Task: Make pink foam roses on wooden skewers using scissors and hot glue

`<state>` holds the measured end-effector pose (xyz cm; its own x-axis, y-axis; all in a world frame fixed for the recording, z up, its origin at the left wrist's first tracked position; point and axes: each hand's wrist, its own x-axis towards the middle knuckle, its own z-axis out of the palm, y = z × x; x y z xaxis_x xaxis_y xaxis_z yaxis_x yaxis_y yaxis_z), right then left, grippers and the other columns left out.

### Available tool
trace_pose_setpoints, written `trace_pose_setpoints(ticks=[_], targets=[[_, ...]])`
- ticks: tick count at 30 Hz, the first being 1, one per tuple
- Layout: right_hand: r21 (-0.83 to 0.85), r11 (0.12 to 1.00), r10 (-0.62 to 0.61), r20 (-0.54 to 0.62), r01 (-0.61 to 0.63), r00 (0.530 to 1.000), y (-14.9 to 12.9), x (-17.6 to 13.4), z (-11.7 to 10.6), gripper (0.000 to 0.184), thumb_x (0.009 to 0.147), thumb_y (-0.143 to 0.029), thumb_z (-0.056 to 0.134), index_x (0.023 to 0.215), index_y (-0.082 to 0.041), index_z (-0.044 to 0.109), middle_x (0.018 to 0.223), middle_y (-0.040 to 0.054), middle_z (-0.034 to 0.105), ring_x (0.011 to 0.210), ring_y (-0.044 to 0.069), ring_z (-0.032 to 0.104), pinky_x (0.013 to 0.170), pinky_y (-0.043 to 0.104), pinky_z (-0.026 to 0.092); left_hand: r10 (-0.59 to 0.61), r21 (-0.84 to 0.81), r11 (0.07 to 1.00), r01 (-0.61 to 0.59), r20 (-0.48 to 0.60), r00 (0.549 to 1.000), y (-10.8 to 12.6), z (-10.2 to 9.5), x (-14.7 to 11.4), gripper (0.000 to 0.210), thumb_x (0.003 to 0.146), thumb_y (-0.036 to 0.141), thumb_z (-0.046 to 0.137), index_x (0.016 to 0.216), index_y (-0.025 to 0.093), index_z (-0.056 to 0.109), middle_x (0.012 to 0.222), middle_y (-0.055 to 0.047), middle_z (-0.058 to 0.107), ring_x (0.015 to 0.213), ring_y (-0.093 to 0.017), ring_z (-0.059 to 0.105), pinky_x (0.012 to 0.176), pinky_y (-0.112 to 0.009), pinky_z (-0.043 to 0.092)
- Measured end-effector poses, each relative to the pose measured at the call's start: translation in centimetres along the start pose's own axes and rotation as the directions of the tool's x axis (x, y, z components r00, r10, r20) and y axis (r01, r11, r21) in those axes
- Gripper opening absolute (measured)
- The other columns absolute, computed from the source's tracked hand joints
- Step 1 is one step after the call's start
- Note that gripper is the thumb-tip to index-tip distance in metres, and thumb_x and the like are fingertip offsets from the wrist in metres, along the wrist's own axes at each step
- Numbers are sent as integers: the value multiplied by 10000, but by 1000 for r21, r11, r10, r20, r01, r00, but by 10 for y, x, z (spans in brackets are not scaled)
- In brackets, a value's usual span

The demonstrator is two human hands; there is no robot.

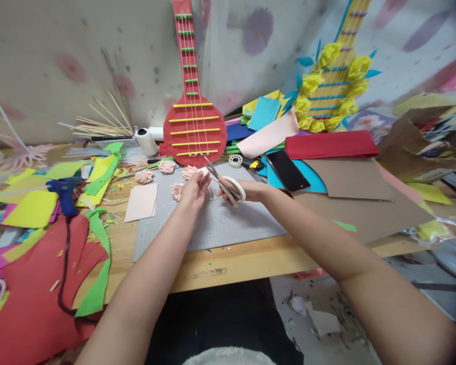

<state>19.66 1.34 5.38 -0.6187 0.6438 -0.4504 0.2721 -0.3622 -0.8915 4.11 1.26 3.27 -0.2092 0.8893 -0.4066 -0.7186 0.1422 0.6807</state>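
Note:
My right hand (228, 190) grips a pair of scissors (235, 191) by the white handles, with the blades pointing up and left. Between the fingers of my left hand (196, 189) is a small pale pink piece of paper (204, 172), close beside the scissor blades. Whether the blades touch it I cannot tell. Around my left hand lie several pale pink paper flowers (167, 167), some partly hidden by the fingers. Pale pink paper squares (141, 203) lie left of my left hand, partly over a grey board (228, 228) that is under both hands.
A red paper instrument (195, 126) with strings leans on the wall behind. A yellow one (329, 91) with flowers stands at right. A black phone (288, 171) lies right of my hands. A blue glue gun (66, 195) and coloured scraps cover the left side.

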Motion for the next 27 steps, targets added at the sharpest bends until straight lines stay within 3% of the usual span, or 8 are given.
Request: trace_pose_setpoints(ticks=[6, 19, 27], targets=[[-52, 999, -8, 40, 10, 999, -6, -2, 3, 490, 743, -627, 505, 738, -142, 575, 560, -12, 483, 468, 98, 468, 426, 228, 354, -32, -16, 999, 31, -42, 999, 4, 13, -5, 144, 737, 35, 518, 646, 143, 543, 592, 20, 605, 606, -67, 599, 762, -241, 508], [-70, 997, -14, 56, 18, 998, 0, -1, 8, 518, 717, -672, 493, 732, -158, 545, 587, -19, 467, 468, 83, 454, 420, 212, 347, -9, -40, 999, 5, -99, 995, 0, 9, -4, 166, 722, 5, 505, 639, 149, 518, 541, 17, 567, 568, -69, 579, 688, -196, 526], [-143, 990, -16, 36, 21, 999, -1, 2, 8, 535, 768, -670, 420, 724, -146, 516, 536, -25, 425, 447, 84, 435, 400, 209, 323, -16, -81, 997, 5, -127, 992, 0, 12, -4, 186, 728, -17, 493, 604, 122, 501, 553, 8, 562, 546, -61, 568, 657, -182, 513]])
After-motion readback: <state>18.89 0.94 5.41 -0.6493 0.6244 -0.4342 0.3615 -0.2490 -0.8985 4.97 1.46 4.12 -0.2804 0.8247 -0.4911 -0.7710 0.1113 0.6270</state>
